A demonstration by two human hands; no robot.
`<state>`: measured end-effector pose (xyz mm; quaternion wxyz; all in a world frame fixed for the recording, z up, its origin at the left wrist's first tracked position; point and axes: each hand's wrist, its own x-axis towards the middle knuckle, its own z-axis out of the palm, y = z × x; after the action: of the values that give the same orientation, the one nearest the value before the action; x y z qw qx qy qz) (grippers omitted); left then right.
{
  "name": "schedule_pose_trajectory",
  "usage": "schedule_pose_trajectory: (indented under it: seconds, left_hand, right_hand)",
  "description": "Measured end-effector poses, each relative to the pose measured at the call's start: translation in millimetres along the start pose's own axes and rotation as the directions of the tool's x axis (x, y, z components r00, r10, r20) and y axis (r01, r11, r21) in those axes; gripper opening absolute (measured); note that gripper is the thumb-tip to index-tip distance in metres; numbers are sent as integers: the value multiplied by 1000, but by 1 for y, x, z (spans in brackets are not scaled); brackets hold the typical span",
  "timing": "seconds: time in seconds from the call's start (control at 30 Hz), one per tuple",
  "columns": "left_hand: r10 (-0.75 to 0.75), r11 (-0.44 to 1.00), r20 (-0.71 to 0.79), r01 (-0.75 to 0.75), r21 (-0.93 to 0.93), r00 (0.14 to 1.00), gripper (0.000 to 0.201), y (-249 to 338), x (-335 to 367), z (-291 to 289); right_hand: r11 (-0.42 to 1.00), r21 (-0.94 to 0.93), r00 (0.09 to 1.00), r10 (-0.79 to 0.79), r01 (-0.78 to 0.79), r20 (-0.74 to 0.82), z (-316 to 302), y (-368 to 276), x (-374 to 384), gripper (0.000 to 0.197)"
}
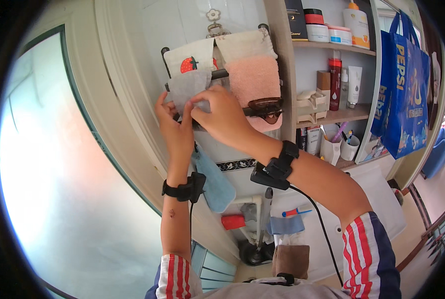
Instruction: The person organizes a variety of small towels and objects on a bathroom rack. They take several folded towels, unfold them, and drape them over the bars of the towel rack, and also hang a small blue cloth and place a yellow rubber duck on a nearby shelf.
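Note:
A thin light-grey cloth (pixel 185 85) hangs over a bar of the dark towel rack (pixel 220 74) on the wall. My right hand (pixel 221 113) pinches its lower edge between thumb and forefinger. Just left of that, my left hand (pixel 176 124) is closed at the same lower edge, its fingers partly curled behind the bar. A white cloth with a strawberry print (pixel 175 59) hangs above the grey one. To the right is a pink towel (pixel 254 79), with brown sunglasses (pixel 267 109) hooked on the bar in front of it.
A wooden shelf unit (pixel 332 114) with bottles, jars and toothbrush cups stands at right, beside a blue bag (pixel 404 89). Below hang a blue cloth (pixel 215 184) and, lower, the white sink (pixel 322 234). A frosted glass door (pixel 68 164) fills the left. Cables run from my wrist straps.

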<state>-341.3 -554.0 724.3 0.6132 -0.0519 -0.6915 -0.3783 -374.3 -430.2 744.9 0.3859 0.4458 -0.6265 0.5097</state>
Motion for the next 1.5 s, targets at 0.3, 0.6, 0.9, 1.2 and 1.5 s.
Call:
schedule_pose_trajectory:
  seconds: [0.3, 0.6, 0.9, 1.2, 1.5]
  left_hand:
    - [205, 929, 40, -181, -321, 978, 45, 25, -53, -57]
    - [-90, 846, 355, 259, -466, 931, 48, 34, -207, -51]
    - [-342, 484, 878, 864, -141, 335, 59, 25, -346, -57]
    - [66, 919, 967, 362, -155, 248, 68, 35, -381, -6]
    - [-201, 890, 924, 456, 33, 326, 47, -6, -397, 21]
  right_hand:
    - [997, 48, 997, -68, 66, 32, -45, -64, -58, 17]
    - [972, 212, 962, 44, -104, 270, -107, -33, -228, 25]
    - [664, 183, 675, 630, -725, 384, -182, -58, -370, 17]
    - [356, 526, 565, 763, -773, 314, -211, -66, -395, 13]
    - [308, 392, 411, 886, -867, 213, -242, -12, -396, 13]
